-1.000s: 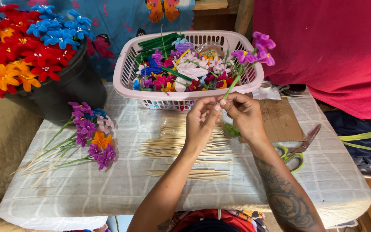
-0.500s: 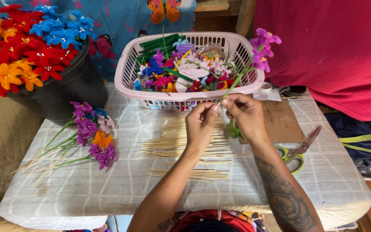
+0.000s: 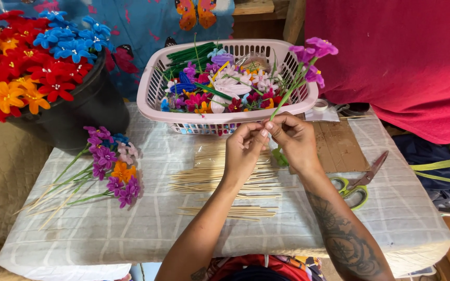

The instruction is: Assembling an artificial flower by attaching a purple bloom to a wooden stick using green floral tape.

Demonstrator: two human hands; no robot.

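My left hand [image 3: 244, 151] and my right hand [image 3: 294, 141] meet over the table, just in front of the pink basket [image 3: 152, 88]. Both pinch the lower green stem of a purple artificial flower [image 3: 311, 54], which rises up and to the right over the basket's rim. A roll of green tape [image 3: 280, 157] shows under my right hand. Below my hands lies a spread of thin wooden sticks [image 3: 225, 179] on the pale checked cloth.
A black bucket [image 3: 87, 106] of red, orange and blue flowers stands at the left. Finished purple, pink and orange stemmed flowers [image 3: 113, 166] lie beside it. Green-handled scissors [image 3: 358, 182] and a brown cardboard sheet [image 3: 339, 145] lie to the right. Red fabric [image 3: 402, 57] hangs behind.
The purple flower has tilted a little further right and upward while my fingers keep working on its stem. My hands have stayed in nearly the same place.
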